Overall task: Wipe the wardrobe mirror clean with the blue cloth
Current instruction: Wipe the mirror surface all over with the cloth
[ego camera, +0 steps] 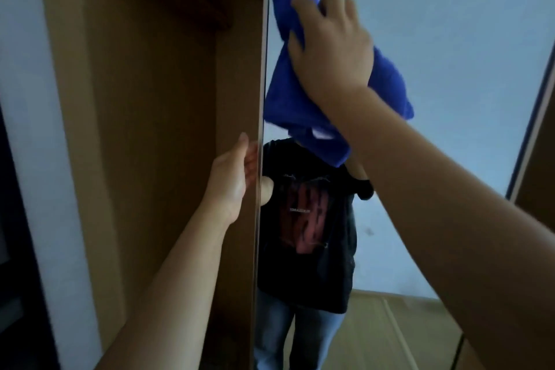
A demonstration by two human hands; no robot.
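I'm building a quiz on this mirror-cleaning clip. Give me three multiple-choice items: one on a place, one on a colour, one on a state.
1. Where on the tall wardrobe door mirror is the cloth pressed?
A. upper part, near its left edge
B. bottom corner
C. far right edge

2. What colour is the cloth?
A. white
B. deep blue
C. green

3. What is the left hand doing?
A. hanging idle
B. wiping with a second cloth
C. holding the brown door's edge

Answers:
1 A: the right hand presses the cloth high up beside the left edge.
2 B: the fabric is deep blue throughout.
3 C: its fingers wrap round the edge.
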